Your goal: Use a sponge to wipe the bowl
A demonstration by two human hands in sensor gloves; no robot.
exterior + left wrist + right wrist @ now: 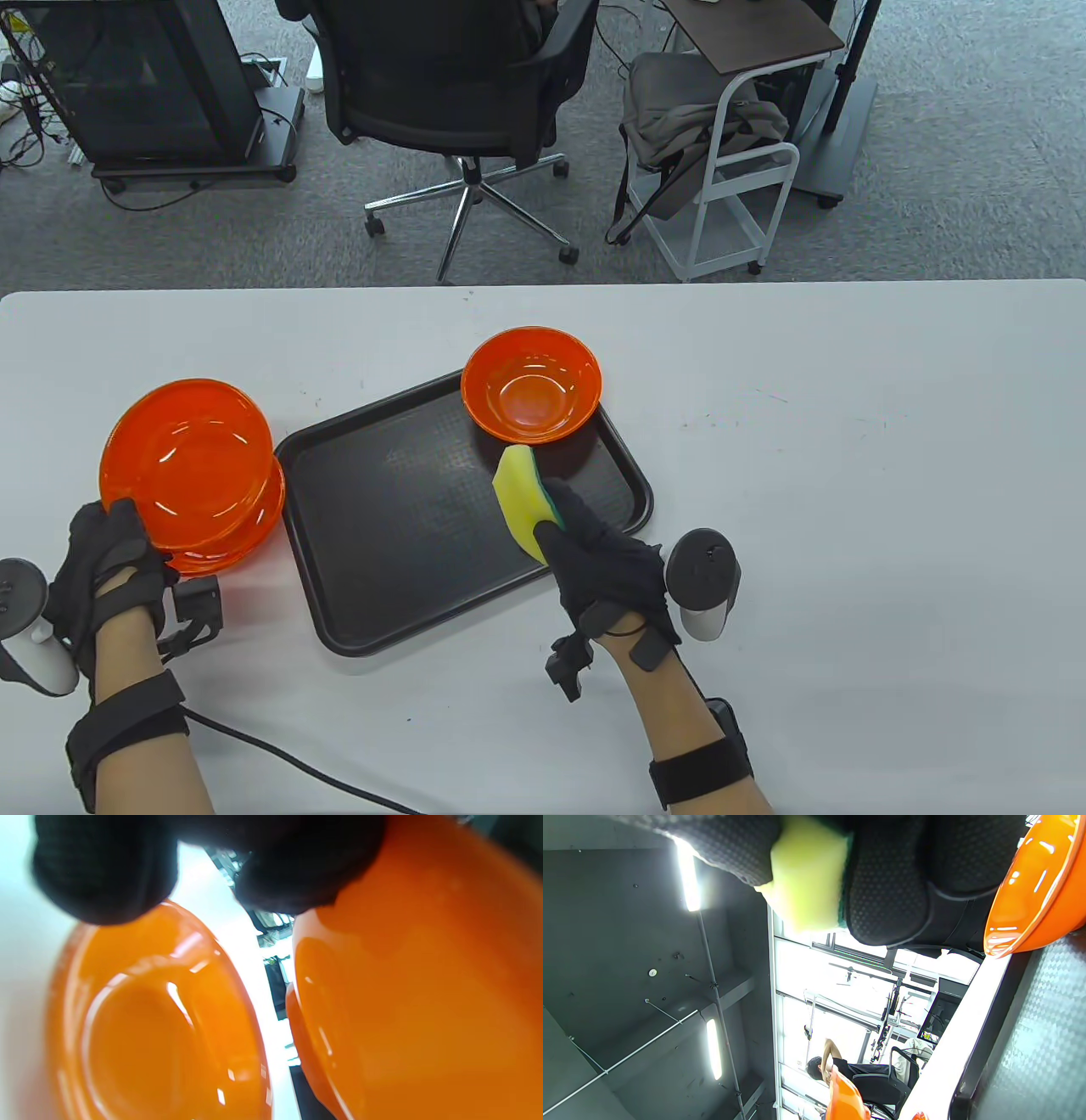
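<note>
A stack of orange bowls (191, 471) stands at the table's left. My left hand (127, 526) grips its near rim, thumb on top. In the left wrist view my fingertips (106, 866) sit on the rims of two orange bowls (157, 1027), shown close and blurred. My right hand (551, 509) holds a yellow-and-green sponge (519, 501) upright over the black tray (382, 526). A single orange bowl (533, 395) sits on the tray's far right corner, just beyond the sponge and apart from it. The right wrist view shows the sponge (806, 874) between my fingers (886, 887) and that bowl (1031, 891) nearby.
The tray lies at the table's middle, slightly rotated, with its textured floor (1043, 1035) bare. White table (848, 441) stretches to the right. An office chair (458, 102) and a white cart (730, 170) stand beyond the far edge.
</note>
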